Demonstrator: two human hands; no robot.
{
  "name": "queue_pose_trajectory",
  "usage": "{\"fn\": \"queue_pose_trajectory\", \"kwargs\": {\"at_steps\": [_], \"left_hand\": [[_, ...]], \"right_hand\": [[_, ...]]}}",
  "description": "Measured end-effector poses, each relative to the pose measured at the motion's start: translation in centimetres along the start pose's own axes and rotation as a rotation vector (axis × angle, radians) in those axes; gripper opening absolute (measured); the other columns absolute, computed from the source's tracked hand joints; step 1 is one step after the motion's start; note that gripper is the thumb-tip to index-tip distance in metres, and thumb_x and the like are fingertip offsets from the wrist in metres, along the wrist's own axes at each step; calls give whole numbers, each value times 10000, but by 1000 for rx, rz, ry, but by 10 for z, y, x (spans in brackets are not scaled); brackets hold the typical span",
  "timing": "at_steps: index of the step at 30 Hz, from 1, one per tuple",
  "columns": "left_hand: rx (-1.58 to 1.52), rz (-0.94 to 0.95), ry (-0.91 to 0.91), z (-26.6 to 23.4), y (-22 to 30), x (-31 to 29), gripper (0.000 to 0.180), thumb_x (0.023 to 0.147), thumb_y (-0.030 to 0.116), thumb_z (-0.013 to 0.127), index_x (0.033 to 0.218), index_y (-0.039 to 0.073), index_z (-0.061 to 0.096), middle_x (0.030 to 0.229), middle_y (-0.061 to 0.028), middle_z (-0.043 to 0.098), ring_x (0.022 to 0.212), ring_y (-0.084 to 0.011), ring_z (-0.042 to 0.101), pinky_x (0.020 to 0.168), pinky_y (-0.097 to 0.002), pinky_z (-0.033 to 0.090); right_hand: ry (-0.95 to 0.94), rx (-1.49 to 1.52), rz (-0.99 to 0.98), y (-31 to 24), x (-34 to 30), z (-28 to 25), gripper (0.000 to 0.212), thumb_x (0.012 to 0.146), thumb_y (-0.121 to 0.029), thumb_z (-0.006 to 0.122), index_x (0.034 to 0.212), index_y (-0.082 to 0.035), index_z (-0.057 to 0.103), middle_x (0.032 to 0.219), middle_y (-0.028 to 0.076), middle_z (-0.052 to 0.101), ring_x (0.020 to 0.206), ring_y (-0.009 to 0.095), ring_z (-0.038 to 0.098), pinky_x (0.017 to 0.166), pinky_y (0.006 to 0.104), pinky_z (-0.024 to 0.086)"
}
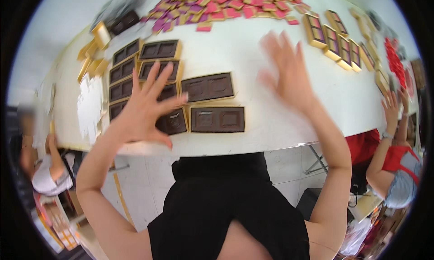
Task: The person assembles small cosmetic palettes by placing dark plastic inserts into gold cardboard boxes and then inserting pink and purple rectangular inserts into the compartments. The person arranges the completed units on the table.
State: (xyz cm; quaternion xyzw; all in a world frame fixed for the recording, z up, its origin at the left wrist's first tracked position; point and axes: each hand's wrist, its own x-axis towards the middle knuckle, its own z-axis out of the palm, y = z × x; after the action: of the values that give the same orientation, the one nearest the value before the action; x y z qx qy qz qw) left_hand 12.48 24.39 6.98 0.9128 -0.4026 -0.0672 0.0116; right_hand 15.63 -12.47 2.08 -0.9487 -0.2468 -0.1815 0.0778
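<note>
My left hand (143, 107) is spread wide over a group of shallow gold boxes with dark brown trays, its fingers covering some of them. Whether it touches the boxes I cannot tell. Two recesses show in the tray of the nearest box (218, 119), by the table's front edge. Another box (209, 87) lies just behind it, slightly askew, close to my left fingertips. Further boxes (159, 50) stand in rows beyond the hand. Over the white tabletop to the right, my right hand (289, 72) is raised, fingers apart and blurred, with nothing in it.
A heap of small pink, purple and gold squares (226, 7) lies at the far side. Filled gold boxes (332, 43) stand at the far right. White sheets (90, 107) and gold pieces (92, 61) are on the left. Another person's hands (392, 108) reach in at right; someone sits left.
</note>
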Motion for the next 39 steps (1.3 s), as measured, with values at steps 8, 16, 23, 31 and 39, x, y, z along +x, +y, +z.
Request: {"fn": "queue_pose_trajectory", "kwargs": {"at_steps": [8, 16, 23, 31, 39], "left_hand": [[-31, 40, 37, 29, 19, 66, 912, 630, 758, 704, 1434, 385, 491, 1632, -197, 136, 1488, -492, 50, 1027, -819, 53], [-65, -92, 257, 44, 39, 122, 727, 818, 693, 601, 1454, 368, 465, 1564, -253, 254, 1429, -557, 158, 950, -866, 137], [-104, -180, 360, 56, 50, 139, 754, 851, 739, 503, 1485, 339, 425, 1570, -283, 230, 1437, -564, 132, 962, -862, 106], [169, -372, 314, 53, -60, 108, 881, 829, 802, 466, 1543, 308, 316, 1608, -223, 194, 1481, -480, 111, 1080, -768, 113], [117, -301, 181, 36, -25, 84, 855, 854, 685, 560, 1553, 271, 294, 1626, -157, 189, 1489, -445, 128, 1076, -763, 144]], "right_hand": [[-177, -319, 764, 285, 129, 47, 810, 930, -673, 450, 1342, 24, 483, 1310, 238, 562, 1154, 364, 592, 992, 490, 457], [-355, 652, 711, 162, 227, 76, 740, 971, -618, 455, 1413, -24, 468, 1328, 162, 581, 1126, 224, 601, 903, 371, 476], [-20, 660, 381, 90, 183, 43, 360, 1002, -305, 507, 1284, -111, 620, 1253, 115, 656, 1111, 285, 611, 929, 383, 485], [-106, 487, 529, 141, 73, 71, 763, 972, -560, 519, 1506, -40, 360, 1496, 224, 428, 1401, 308, 400, 1129, 373, 317], [-238, 974, 481, 59, 70, 17, 530, 969, -342, 620, 1411, -73, 505, 1318, 164, 590, 1266, 243, 519, 1076, 359, 384]]}}
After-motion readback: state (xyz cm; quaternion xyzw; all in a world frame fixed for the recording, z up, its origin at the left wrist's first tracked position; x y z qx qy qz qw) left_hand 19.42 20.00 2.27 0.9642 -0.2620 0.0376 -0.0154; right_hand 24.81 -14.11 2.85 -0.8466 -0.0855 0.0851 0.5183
